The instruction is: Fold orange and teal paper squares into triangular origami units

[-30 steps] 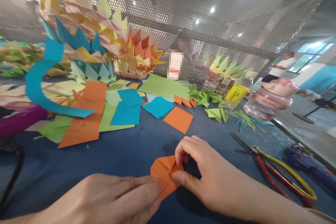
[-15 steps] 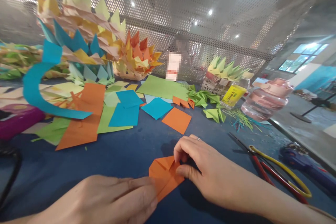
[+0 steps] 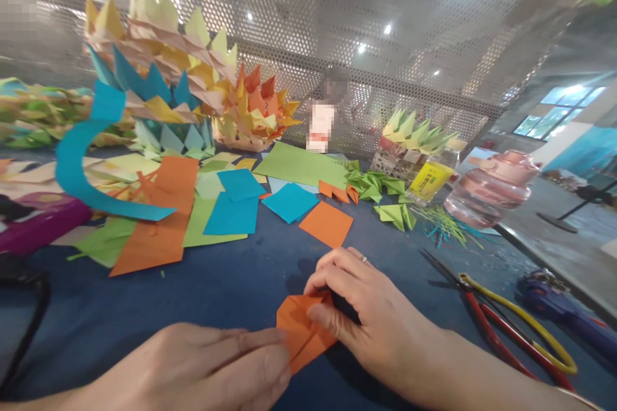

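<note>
Right hand (image 3: 378,302): bare, slender fingers (image 3: 337,275)
Ring (image 3: 363,259): slim, silvery band on a right-hand finger, finer detail too small to tell
Right forearm (image 3: 463,359): bare where it shows
Left hand (image 3: 207,359): bare, wrist likewise

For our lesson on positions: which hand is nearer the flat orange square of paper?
The right. The right hand is just on the near side of the orange square; the left hand is farther back and off to the left.
</note>
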A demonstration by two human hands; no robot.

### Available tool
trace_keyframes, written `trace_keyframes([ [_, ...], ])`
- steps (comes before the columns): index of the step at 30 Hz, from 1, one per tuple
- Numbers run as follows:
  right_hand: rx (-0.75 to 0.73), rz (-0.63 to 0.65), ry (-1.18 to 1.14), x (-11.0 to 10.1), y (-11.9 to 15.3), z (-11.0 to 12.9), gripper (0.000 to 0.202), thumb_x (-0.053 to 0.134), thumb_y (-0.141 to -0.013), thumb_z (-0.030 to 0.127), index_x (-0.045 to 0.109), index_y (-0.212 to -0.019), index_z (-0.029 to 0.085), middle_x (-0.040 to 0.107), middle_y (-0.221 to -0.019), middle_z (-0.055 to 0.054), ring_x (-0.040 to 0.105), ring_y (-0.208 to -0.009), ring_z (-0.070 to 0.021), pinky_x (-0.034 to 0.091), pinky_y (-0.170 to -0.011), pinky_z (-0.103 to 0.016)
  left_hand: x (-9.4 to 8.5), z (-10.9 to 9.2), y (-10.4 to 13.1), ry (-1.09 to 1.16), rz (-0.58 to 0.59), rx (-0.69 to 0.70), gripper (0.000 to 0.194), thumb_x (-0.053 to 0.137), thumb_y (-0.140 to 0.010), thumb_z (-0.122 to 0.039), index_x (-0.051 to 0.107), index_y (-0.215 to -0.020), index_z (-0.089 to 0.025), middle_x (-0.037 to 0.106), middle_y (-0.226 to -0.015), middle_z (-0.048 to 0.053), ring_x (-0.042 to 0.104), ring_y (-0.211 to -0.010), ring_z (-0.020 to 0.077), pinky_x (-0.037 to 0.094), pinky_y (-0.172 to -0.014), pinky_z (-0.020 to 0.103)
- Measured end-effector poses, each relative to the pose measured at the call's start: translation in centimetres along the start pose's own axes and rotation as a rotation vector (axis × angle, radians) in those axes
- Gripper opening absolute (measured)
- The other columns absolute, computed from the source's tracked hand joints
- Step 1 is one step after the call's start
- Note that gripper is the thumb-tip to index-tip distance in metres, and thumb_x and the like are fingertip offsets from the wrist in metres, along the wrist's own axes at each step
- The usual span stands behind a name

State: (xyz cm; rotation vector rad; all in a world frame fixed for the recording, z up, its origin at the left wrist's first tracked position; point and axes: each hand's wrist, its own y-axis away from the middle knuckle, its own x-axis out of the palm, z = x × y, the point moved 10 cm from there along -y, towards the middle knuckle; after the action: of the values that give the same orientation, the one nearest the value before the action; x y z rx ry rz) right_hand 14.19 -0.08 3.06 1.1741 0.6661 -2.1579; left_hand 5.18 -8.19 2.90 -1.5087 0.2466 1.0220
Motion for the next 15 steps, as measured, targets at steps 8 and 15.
trace_keyframes([
  [8,0.083,0.03,-0.094,-0.1,0.2,0.0,0.011,0.054,-0.096,0.029,0.057,-0.099,0.019,0.062,-0.095,-0.001,0.056,-0.091,-0.0152,0.043,-0.087,-0.031,0.4,0.1,0.6,-0.042,0.052,-0.017,0.032,0.034,-0.1,-0.034,0.063,-0.113,-0.028,0.074,-0.102,-0.002,0.07,-0.099,0.0155,0.056,-0.087,0.02],
  [15,0.095,0.023,0.059,0.4,0.3,-0.7,0.009,0.054,-0.096,0.022,0.057,-0.089,0.018,0.059,-0.094,-0.003,0.053,-0.089,-0.0173,0.041,-0.087,-0.035,0.7,0.1,0.5,-0.052,0.064,-0.022,0.032,0.036,-0.099,-0.035,0.064,-0.111,-0.027,0.073,-0.101,-0.001,0.07,-0.101,0.0173,0.059,-0.085,0.022],
])
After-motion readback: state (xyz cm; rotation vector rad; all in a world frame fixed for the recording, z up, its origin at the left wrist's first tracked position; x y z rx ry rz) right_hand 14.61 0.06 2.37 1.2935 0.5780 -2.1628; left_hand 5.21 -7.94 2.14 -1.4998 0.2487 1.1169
